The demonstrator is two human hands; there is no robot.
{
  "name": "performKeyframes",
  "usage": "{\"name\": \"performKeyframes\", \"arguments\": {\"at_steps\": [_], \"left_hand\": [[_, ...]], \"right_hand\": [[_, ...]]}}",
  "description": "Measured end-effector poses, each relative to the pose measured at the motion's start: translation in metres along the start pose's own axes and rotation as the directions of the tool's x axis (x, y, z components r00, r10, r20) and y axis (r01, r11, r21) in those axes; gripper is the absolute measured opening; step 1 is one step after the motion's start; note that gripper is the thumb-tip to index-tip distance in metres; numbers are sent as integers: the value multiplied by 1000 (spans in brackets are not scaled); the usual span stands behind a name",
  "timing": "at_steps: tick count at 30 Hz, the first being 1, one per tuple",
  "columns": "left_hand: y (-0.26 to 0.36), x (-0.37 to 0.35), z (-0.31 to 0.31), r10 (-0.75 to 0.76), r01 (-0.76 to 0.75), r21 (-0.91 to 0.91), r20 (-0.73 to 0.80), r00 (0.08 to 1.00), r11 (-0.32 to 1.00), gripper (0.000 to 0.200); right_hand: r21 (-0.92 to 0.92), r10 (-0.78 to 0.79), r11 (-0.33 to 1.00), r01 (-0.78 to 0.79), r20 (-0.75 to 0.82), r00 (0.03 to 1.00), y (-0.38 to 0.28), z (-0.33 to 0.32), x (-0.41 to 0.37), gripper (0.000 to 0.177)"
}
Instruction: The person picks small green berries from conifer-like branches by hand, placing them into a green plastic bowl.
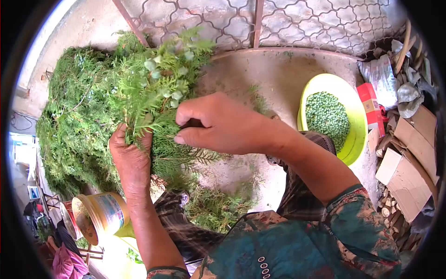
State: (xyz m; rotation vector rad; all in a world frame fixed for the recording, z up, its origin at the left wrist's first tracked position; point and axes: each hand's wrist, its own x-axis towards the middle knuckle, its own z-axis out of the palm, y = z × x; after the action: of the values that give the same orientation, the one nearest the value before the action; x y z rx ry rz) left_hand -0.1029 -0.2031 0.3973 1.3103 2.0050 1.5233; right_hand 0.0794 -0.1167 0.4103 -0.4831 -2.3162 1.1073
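Observation:
My left hand [132,156] is closed around the stems of a leafy green conifer branch [139,93], which looks like arborvitae. Clusters of pale green cones [165,90] show among its upper sprays. Just right of the branch is my right hand [220,124], its fingers curled and its thumb apart from the forefinger. A dark gap shows between them with nothing visible in it. Behind the left hand rises a large heap of cut conifer branches [76,116]. To the right stands a yellow-green basin [357,146] holding many small green cones [325,116].
Loose sprigs [216,204] lie on the floor between my legs. Buckets [104,216] stand at lower left. A metal lattice [306,23] runs along the back. At right are a red box [370,104], a silvery bag [381,81], cardboard [404,183] and chopped wood [390,209].

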Motion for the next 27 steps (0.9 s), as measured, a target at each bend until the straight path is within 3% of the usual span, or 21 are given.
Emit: {"name": "performKeyframes", "arguments": {"at_steps": [1, 3, 4, 5, 6, 7, 9, 12, 13, 15, 16, 17, 20, 22, 27], "left_hand": [[-4, 2, -5, -1, 1, 2, 0, 1000, 1000, 17], [0, 6, -15, -57, 89, -209, 153, 987, 974, 21], [2, 9, -22, -138, 157, -175, 117, 984, 972, 30], [6, 8, -23, -135, 153, -169, 112, 984, 974, 30], [11, 6, -22, -193, 193, -189, 16, 981, 963, 35], [15, 6, -21, -247, 226, -211, -77, 966, 951, 41], [15, 5, -18, -265, 240, -249, -73, 961, 938, 46], [19, -2, -8, -229, 184, -277, -138, 964, 943, 38], [20, -2, -7, -224, 183, -272, -129, 966, 945, 38], [18, -3, -6, -109, 112, -173, 31, 994, 978, 27], [13, -2, -11, -188, 191, -31, 77, 979, 981, 53], [13, -3, -10, -187, 190, -28, 84, 979, 981, 53], [17, -5, -5, -209, 218, -49, 143, 967, 975, 46], [12, -5, -1, 9, 0, -149, 59, 998, 989, 18], [19, 1, -9, -157, 163, -141, 51, 986, 977, 22]], "right_hand": [[64, 40, 997, -39, -15, 999, -2, -7, 0, 20], [130, 78, 989, -74, -30, 997, -2, -26, -3, 16], [413, 260, 885, -215, -56, 964, 2, -41, -6, 14], [662, 432, 684, -308, -26, 902, 5, -48, -6, 12], [791, 406, 568, -226, -30, 914, 8, -45, -6, 18], [795, 397, 568, -212, -39, 917, 7, -40, -6, 18], [850, 401, 425, -312, 132, 907, 1, -22, -7, 25], [854, 349, 435, -285, 132, 928, -2, -10, -7, 36], [846, 312, 457, -274, 136, 940, -2, -9, -6, 42], [823, 306, 490, -288, 147, 941, -5, -8, -6, 44], [793, 298, 525, -308, 168, 940, -7, -8, -6, 47], [761, 290, 559, -329, 192, 937, -7, -7, -6, 50], [789, 291, 497, -362, 241, 926, -6, -2, -6, 46], [800, 308, 463, -383, 260, 915, -2, 3, -6, 42], [803, 311, 413, -429, 318, 896, 6, 1, -8, 31]]}}
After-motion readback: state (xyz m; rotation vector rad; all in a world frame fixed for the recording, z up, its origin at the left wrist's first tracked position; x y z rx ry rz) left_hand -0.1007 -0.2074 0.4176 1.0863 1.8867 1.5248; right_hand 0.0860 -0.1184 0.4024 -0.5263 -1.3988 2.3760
